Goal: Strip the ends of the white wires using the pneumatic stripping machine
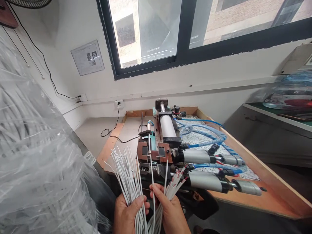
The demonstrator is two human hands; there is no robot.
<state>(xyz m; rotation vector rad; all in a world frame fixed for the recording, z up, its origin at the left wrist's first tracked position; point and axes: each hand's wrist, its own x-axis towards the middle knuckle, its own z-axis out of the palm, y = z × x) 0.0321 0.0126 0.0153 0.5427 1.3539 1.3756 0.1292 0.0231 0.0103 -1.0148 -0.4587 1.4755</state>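
Note:
My left hand grips a fanned bundle of thin white cables, their ends pointing up toward a small pneumatic machine. My right hand holds a second, smaller bunch of white cables whose stripped ends show red and bare tips. Its thumb and forefinger pinch a single white cable that stands upright in front of the machine's brown jaws. Both hands are low in the view, just below the machine.
The machine stands on a wooden tray-like bench, with silver air cylinders and blue coiled hoses to its right. A large clear plastic bag of white cables fills the left. A black power cord runs to a wall socket.

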